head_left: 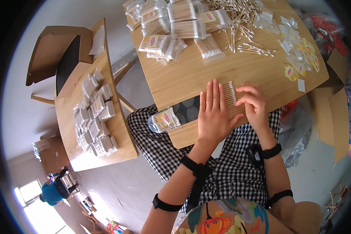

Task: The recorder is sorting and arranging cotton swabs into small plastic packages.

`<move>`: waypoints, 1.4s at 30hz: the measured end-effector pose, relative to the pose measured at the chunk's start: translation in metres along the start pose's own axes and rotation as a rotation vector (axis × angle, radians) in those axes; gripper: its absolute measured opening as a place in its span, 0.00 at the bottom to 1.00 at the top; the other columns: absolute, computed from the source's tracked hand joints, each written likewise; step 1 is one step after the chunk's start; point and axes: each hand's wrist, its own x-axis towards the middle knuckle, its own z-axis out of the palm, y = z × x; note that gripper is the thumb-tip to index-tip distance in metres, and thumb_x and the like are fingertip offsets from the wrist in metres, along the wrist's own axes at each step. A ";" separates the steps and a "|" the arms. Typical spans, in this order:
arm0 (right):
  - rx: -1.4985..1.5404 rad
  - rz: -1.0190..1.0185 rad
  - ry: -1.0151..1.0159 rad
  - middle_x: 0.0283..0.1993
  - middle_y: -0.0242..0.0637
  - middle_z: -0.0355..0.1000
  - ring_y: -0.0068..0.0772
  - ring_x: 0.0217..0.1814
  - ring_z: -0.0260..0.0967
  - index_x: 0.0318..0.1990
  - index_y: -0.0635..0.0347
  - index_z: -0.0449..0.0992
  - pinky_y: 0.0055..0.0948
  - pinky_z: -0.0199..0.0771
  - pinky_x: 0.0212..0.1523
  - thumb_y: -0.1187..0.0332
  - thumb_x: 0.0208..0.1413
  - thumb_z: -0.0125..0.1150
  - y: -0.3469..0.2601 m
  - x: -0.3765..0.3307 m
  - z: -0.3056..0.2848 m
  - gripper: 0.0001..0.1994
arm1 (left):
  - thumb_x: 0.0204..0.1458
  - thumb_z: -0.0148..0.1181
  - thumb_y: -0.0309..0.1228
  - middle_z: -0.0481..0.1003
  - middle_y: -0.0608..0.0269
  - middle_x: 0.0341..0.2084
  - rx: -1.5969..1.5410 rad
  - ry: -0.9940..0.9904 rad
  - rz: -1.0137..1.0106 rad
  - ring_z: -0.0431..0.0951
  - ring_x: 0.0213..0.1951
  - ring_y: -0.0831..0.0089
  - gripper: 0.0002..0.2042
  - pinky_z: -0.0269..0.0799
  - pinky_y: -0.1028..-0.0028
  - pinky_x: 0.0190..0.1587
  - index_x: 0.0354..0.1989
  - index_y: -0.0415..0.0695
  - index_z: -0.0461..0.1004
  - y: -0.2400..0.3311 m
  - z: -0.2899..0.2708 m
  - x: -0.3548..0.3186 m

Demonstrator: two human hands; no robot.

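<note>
2 hands (213, 111) (255, 107) at 1 swab row (229, 94) on tbl (175, 82)

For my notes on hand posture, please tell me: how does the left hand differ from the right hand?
The left hand is flattened, fingers straight; the right hand is curled, fingers bent. The left hand partly covers the swab row; the right hand is just right of it. Both are bare.

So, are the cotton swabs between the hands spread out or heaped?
Spread out: the cotton swabs lie side by side in a row beside the left hand; whatever that hand covers is hidden.
</note>
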 end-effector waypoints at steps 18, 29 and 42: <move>-0.061 0.026 0.018 0.45 0.35 0.77 0.43 0.54 0.72 0.22 0.60 0.75 0.40 0.70 0.54 0.85 0.47 0.55 -0.001 -0.001 0.003 0.09 | 0.56 0.51 0.62 0.52 0.39 0.72 -0.001 0.021 -0.001 0.47 0.75 0.50 0.49 0.42 0.52 0.74 0.70 0.27 0.53 0.000 0.000 0.001; -0.012 0.062 0.051 0.45 0.36 0.76 0.43 0.52 0.72 0.27 0.60 0.77 0.38 0.71 0.52 0.87 0.48 0.55 -0.001 -0.001 0.004 0.10 | 0.56 0.53 0.62 0.52 0.39 0.72 -0.020 0.025 -0.007 0.47 0.75 0.50 0.49 0.42 0.52 0.74 0.70 0.26 0.53 0.000 0.000 0.001; -0.043 0.071 0.036 0.47 0.38 0.75 0.44 0.53 0.71 0.32 0.60 0.79 0.38 0.71 0.53 0.88 0.47 0.53 -0.002 0.000 0.003 0.13 | 0.56 0.52 0.62 0.53 0.39 0.72 -0.023 0.027 -0.006 0.47 0.75 0.50 0.49 0.41 0.52 0.75 0.70 0.26 0.53 0.000 0.001 0.001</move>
